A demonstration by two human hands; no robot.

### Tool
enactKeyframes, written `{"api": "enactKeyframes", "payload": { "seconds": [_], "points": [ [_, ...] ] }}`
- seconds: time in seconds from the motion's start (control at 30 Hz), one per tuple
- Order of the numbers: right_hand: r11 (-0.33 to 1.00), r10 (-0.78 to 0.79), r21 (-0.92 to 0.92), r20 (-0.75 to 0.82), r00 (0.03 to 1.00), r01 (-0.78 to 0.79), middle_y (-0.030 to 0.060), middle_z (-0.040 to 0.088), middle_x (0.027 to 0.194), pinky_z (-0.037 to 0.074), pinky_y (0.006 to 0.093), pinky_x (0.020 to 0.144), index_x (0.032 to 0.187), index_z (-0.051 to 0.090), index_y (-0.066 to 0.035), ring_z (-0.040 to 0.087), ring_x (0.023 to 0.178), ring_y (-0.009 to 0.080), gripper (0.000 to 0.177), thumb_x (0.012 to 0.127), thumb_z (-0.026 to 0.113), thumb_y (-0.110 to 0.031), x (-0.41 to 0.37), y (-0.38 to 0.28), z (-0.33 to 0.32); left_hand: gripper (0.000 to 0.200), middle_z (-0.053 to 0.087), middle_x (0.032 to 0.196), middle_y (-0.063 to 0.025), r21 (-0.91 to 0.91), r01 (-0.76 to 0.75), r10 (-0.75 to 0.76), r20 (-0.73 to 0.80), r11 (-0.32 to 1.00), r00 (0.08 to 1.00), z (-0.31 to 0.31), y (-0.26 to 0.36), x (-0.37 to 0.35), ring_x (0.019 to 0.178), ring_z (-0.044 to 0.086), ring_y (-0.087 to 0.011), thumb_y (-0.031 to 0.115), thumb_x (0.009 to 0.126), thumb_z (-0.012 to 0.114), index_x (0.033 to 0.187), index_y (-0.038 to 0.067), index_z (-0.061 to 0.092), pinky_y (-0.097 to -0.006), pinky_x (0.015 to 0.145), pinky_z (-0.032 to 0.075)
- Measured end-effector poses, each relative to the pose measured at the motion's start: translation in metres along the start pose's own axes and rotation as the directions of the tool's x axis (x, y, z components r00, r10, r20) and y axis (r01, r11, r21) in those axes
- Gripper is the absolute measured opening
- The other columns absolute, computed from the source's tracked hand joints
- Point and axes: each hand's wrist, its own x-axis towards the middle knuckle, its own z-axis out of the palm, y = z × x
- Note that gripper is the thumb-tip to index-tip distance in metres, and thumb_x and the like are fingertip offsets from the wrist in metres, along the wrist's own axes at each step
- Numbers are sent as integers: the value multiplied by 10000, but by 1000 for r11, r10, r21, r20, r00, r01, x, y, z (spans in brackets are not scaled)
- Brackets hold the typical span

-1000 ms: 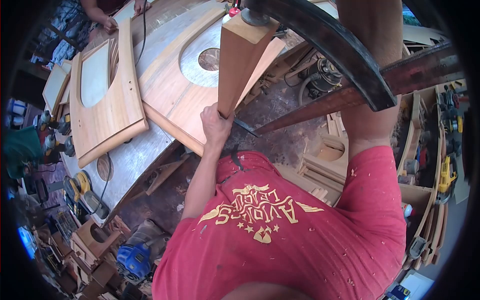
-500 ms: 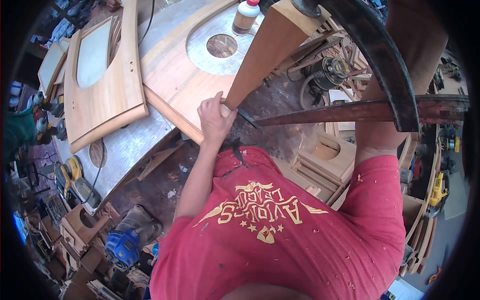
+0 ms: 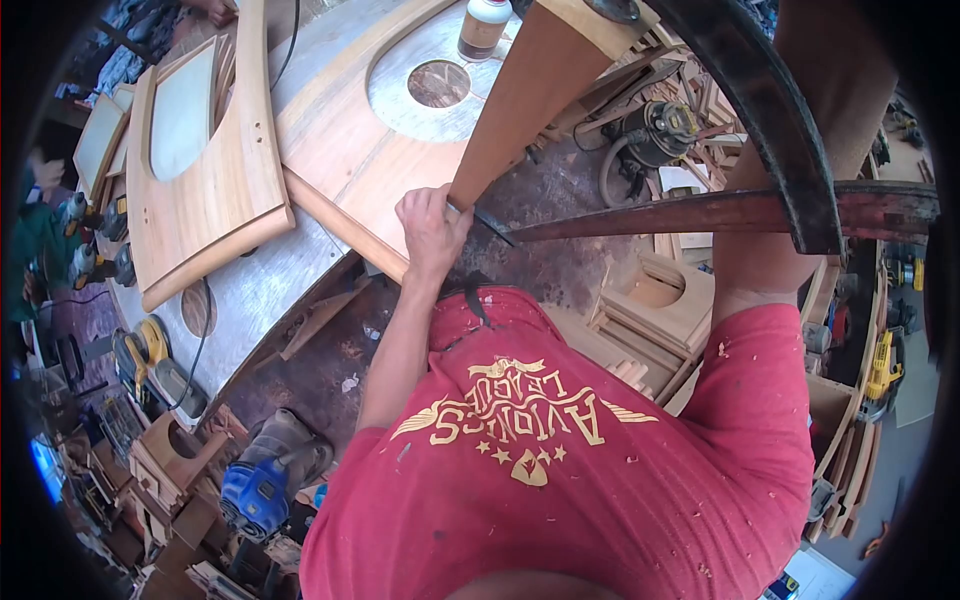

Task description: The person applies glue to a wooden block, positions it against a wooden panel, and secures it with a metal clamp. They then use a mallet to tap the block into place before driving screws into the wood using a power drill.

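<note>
My left hand (image 3: pixel 434 232) is closed around the narrow lower end of a reddish-brown wooden board (image 3: pixel 535 95). The board stands steeply up from my fingers and widens toward the top. A dark metal clamp (image 3: pixel 770 110) has a round pad against the board's upper end. Its long reddish bar or arm (image 3: pixel 700 214) runs from near my left hand across to the right. My right arm reaches up past the clamp at the upper right; the right hand is out of view.
A curved wooden panel (image 3: pixel 350 175) lies on the metal-topped table (image 3: pixel 265 305), with a bottle (image 3: pixel 484 30) near it. Another panel with an oval opening (image 3: pixel 215 200) leans left. A blue power tool (image 3: pixel 262 490) and wooden box parts (image 3: pixel 655 300) stand below. Another person's hand (image 3: pixel 215 8) shows top left.
The view has shifted slightly. The clamp's upper part and the board sit a little differently in view, while my left hand keeps its grip. Another person's hand has appeared at the top left.
</note>
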Motion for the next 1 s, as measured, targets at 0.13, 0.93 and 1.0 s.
{"api": "enactKeyframes", "payload": {
  "seconds": [0.13,0.93,1.0],
  "points": [
    [1000,1,4,6,1000,-1,-31,514,605,457,290,409,915,623,-71,468,444,77,137,1017,565,-143,1,0,0,471,630,953,-108,-11,1,-1,0,1000,1000,0,-1,-2,998,563,-321,185,712,852,1124,57,665,-459,916,399],
    [994,24,102,88,996,-33,-46,493,570,435,281,368,868,629,-80,440,404,60,161,1010,572,-130,28,-18,-1,598,644,1044,-156,7,132,-133,49,991,990,-19,21,8,1083,571,-332,220,674,880,1191,49,634,-457,992,404],
    [990,39,132,103,994,-52,-48,492,567,433,280,365,864,629,-81,438,400,58,163,1010,573,-129,33,-23,0,680,639,1088,-169,-209,128,-160,-147,970,976,-45,44,22,1115,577,-334,246,667,897,1242,27,607,-459,1005,425]
  ]
}}
